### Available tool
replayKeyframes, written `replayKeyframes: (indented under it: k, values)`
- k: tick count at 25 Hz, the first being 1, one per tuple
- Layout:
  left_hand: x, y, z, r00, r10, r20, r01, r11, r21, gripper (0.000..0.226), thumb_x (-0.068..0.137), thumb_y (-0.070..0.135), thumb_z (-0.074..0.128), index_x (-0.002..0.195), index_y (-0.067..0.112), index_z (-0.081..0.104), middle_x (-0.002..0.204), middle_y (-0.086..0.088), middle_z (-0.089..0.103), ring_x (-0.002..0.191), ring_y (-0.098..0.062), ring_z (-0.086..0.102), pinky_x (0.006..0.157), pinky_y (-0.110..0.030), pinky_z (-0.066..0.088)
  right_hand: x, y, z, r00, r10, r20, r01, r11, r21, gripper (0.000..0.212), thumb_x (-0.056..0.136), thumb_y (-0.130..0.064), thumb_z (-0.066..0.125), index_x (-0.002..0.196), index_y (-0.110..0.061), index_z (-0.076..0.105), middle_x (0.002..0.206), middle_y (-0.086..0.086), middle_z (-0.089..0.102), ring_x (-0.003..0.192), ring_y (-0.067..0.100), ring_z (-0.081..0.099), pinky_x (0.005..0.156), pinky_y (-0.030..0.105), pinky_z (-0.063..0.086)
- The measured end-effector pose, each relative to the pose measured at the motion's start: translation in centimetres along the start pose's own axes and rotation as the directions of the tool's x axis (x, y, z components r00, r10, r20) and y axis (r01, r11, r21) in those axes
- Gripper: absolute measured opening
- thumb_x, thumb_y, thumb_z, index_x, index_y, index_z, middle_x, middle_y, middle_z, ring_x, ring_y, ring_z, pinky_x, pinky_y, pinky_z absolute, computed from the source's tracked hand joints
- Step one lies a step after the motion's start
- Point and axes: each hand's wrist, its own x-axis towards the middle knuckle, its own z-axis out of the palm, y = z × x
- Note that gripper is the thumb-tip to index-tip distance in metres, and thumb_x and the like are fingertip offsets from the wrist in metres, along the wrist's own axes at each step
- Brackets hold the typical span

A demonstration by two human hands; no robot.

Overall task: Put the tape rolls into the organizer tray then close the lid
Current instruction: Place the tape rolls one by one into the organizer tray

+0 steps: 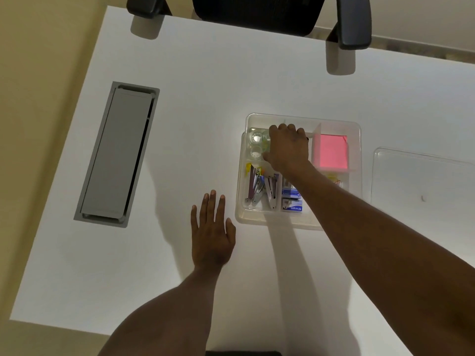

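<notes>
A clear plastic organizer tray (356,129) sits on the white desk, right of centre. Clear tape rolls (255,143) lie in its far left compartment. My right hand (288,147) reaches into that compartment with its fingers curled downward beside the rolls; what it grips is hidden under the palm. My left hand (212,231) rests flat on the desk, fingers spread, just left of the tray's near corner. The clear lid (421,181) lies flat on the desk to the right of the tray.
The tray also holds staplers (259,186), staple boxes (291,201) and pink sticky notes (331,151). A grey cable hatch (117,155) is set into the desk at left. A black chair (257,11) stands at the far edge.
</notes>
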Motion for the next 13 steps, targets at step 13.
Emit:
replayKeyframes:
  k: [13]
  values:
    - [-0.1, 0.2, -0.4, 1.000, 0.003, -0.009, -0.003, 1.000, 0.006, 0.063, 0.109, 0.042, 0.024, 0.169, 0.025, 0.017, 0.179, -0.003, 0.014, 0.167, -0.022, 0.013, 0.135, -0.054, 0.015, -7.4, 1.6, 1.6, 0.972, -0.003, -0.236, 0.056, 0.974, 0.219, 0.033, 0.094, -0.025, 0.061, 0.125, -0.012, 0.060, 0.124, 0.009, 0.062, 0.115, 0.026, 0.057, 0.100, 0.040, 0.047]
